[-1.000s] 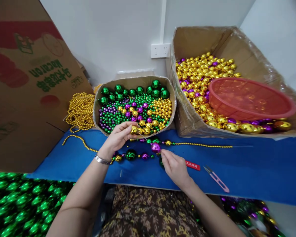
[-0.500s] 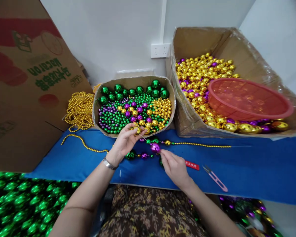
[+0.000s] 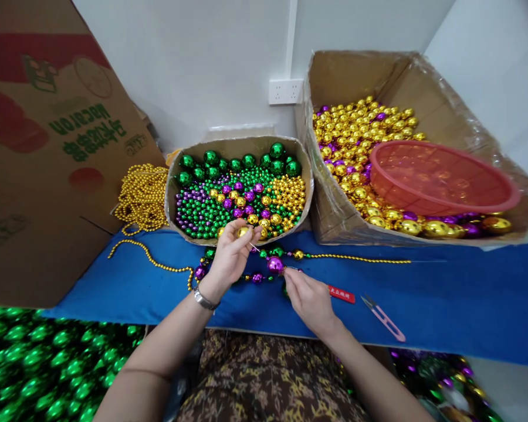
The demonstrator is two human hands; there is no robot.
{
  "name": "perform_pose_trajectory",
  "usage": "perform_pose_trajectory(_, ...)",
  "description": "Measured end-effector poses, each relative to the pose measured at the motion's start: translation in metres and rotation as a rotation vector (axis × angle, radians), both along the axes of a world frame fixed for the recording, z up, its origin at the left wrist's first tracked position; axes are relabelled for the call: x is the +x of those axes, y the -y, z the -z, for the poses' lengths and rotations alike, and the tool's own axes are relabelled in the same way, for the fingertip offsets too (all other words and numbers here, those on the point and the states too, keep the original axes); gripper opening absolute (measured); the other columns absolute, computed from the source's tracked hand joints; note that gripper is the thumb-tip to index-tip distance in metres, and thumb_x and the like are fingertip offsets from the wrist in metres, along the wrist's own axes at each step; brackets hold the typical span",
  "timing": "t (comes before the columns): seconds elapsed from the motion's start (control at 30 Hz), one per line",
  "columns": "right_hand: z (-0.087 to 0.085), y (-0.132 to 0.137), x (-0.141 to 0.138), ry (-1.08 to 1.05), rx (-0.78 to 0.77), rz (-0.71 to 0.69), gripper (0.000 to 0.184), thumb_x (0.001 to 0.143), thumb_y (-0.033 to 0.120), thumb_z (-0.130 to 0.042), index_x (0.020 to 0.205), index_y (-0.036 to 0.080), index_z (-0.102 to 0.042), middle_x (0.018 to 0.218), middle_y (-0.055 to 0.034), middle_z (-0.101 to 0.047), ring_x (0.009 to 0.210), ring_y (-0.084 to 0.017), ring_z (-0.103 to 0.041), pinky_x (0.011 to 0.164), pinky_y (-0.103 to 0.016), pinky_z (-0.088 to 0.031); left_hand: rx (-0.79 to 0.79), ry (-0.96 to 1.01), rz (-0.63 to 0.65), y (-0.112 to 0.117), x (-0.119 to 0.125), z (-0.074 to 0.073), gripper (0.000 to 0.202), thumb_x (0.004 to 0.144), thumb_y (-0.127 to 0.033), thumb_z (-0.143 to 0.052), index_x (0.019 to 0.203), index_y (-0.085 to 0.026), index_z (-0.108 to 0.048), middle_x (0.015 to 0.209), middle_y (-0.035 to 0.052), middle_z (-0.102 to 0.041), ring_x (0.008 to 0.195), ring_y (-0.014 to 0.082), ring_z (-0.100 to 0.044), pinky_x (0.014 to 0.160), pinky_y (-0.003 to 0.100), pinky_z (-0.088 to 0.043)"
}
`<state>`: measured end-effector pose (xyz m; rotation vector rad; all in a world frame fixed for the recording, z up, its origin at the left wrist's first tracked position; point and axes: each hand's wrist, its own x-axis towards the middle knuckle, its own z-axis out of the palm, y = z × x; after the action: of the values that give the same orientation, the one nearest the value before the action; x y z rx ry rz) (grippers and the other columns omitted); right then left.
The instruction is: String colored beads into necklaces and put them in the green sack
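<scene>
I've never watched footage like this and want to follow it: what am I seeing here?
There is no machine: these are a person's two bare hands, filmed by one camera worn on the head, looking forward and down. The left hand holds a gold ball. The right hand pinches its fingertips beside a purple ball; what they grip is too small to tell. On the blue surface lie bead strands, a red tag and pink snips. Behind stand two open cardboard boxes of shiny beads.

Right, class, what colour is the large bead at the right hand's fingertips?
The bead is purple, clearest in the head view.
</scene>
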<state>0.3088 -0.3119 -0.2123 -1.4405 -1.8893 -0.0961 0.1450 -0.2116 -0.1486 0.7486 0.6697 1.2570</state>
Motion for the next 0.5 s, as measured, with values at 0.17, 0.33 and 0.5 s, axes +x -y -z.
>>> perform_pose_trajectory(0.17,-0.005,0.000,-0.004,-0.047,-0.013,0.044,0.023,0.099,0.021,-0.040,0.096,0.016,-0.063,0.074,-0.0042,-0.071,0.061,-0.014,-0.066,0.061,-0.023,-0.047,0.062,-0.116,0.008,0.011,0.004,0.009,0.028,0.072,-0.022,-0.078,0.094,-0.019,-0.061,0.098,0.0037,-0.066,0.096,0.0164,-0.065,0.082,0.027,-0.052)
perform_pose_trajectory(0.33,-0.005,0.000,0.000,-0.050,-0.090,-0.025,0.025,0.099,0.021,-0.038,0.106,0.016,-0.061,0.085,-0.0070,-0.070,0.074,-0.016,-0.067,0.070,-0.026,-0.051,0.104,-0.159,0.021,0.009,-0.001,0.012,0.030,0.072,-0.021,-0.078,0.098,-0.019,-0.062,0.109,0.0056,-0.065,0.098,0.0161,-0.064,0.077,0.024,-0.052)
perform_pose_trajectory(0.5,-0.003,0.002,0.005,-0.109,-0.178,-0.094,0.033,0.098,0.020,-0.034,0.121,0.017,-0.058,0.087,-0.0074,-0.062,0.070,-0.016,-0.063,0.066,-0.027,-0.053,0.103,-0.178,-0.031,0.006,-0.004,0.015,0.039,0.067,-0.020,-0.081,0.100,-0.020,-0.060,0.108,0.0056,-0.066,0.095,0.0148,-0.064,0.076,0.023,-0.052)
